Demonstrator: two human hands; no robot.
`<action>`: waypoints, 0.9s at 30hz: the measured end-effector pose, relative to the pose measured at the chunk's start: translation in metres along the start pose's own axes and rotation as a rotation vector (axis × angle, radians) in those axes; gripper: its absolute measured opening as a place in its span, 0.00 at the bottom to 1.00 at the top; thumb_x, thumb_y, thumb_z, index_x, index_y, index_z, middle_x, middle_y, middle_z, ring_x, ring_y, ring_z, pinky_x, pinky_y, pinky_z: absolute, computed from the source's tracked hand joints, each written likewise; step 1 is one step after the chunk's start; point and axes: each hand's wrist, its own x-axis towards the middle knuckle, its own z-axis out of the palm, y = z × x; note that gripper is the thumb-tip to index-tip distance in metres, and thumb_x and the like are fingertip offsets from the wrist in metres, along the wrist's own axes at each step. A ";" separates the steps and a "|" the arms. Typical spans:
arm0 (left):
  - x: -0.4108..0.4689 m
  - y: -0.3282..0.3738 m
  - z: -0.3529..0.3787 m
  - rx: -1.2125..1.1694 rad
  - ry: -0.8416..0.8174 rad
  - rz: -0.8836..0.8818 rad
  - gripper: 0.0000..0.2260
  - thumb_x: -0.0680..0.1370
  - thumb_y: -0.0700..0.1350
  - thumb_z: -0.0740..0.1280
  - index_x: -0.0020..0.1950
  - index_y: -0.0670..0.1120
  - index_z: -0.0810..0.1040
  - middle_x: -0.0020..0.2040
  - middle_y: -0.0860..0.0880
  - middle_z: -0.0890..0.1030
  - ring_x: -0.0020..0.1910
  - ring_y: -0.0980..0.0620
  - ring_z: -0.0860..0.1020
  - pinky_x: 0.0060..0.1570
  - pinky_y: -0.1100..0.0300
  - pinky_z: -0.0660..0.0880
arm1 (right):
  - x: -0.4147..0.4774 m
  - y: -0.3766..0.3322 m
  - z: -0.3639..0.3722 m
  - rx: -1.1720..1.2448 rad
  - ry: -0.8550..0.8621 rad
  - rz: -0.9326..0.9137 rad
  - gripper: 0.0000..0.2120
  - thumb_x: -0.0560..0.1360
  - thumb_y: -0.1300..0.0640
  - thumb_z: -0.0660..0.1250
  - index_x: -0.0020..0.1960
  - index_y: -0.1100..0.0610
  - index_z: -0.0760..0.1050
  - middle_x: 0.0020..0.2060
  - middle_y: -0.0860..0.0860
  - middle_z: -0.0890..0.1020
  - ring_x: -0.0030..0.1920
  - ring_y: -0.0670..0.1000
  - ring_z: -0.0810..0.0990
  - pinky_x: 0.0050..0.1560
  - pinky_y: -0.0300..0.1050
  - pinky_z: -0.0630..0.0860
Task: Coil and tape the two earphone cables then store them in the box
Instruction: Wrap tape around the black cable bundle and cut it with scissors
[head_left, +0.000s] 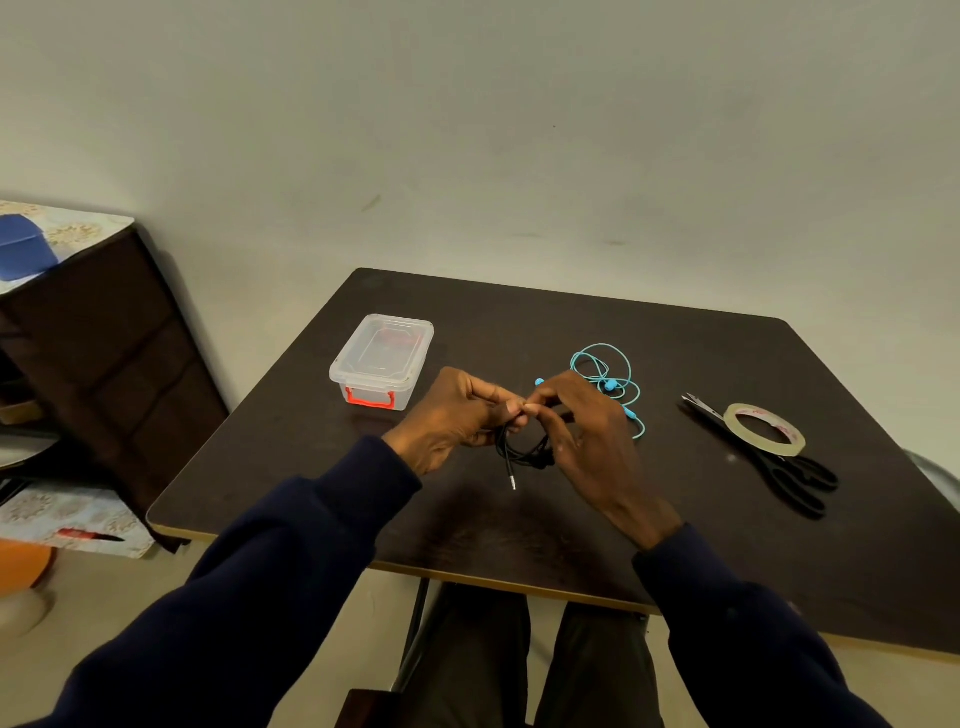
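While left hand (457, 415) and right hand (587, 431) pinch black earphone cable (519, 453), clear box (363, 382) lidded, blue earphone cable (609, 385) loose

The room is dim, with soft, even light and a dull greenish cast on the wall (519, 130). The dark table (675, 519) carries a faint sheen near its front edge and only weak, blurred shadows. The black cable (503, 447) nearly vanishes against it. Wide-angle distortion bows the table's edges and stretches the sleeves (270, 587) toward the bottom corners. Fine detail is slightly soft throughout.
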 end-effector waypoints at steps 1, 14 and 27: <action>-0.002 -0.001 0.001 0.064 -0.001 0.054 0.06 0.78 0.37 0.71 0.52 0.40 0.86 0.42 0.45 0.87 0.42 0.54 0.84 0.39 0.65 0.80 | 0.001 0.000 -0.001 0.023 -0.005 0.021 0.04 0.78 0.59 0.68 0.50 0.59 0.78 0.46 0.52 0.79 0.44 0.50 0.79 0.43 0.49 0.79; -0.003 -0.016 0.007 0.435 0.213 0.350 0.12 0.74 0.39 0.76 0.57 0.43 0.81 0.38 0.50 0.86 0.39 0.61 0.85 0.46 0.68 0.80 | 0.009 -0.002 0.003 0.489 0.010 0.447 0.06 0.74 0.61 0.74 0.46 0.52 0.80 0.33 0.51 0.85 0.32 0.51 0.85 0.30 0.45 0.81; 0.004 -0.022 0.004 0.272 0.219 0.270 0.17 0.75 0.40 0.76 0.59 0.47 0.73 0.40 0.47 0.87 0.40 0.57 0.85 0.41 0.69 0.79 | 0.010 0.003 -0.003 0.370 -0.164 0.468 0.06 0.72 0.60 0.76 0.49 0.55 0.85 0.42 0.46 0.86 0.43 0.43 0.85 0.47 0.40 0.82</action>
